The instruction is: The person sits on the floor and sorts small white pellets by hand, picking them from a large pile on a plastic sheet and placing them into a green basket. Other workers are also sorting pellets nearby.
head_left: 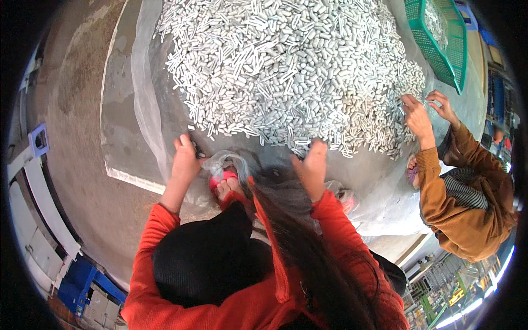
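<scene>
Small whitish-grey rod-shaped pieces [297, 71] lie heaped on a grey sheet [176, 118]. At the near edge, the left hand [188, 158] and the right hand [312, 168] are half open; whether they grip anything, I cannot tell. Each piece seems light, stiff, maybe slippery; its long sides suit pinching.

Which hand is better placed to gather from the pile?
Probably the right hand: it is at the pile's near edge. The left hand sits farther off, beside a few stray pieces.
</scene>
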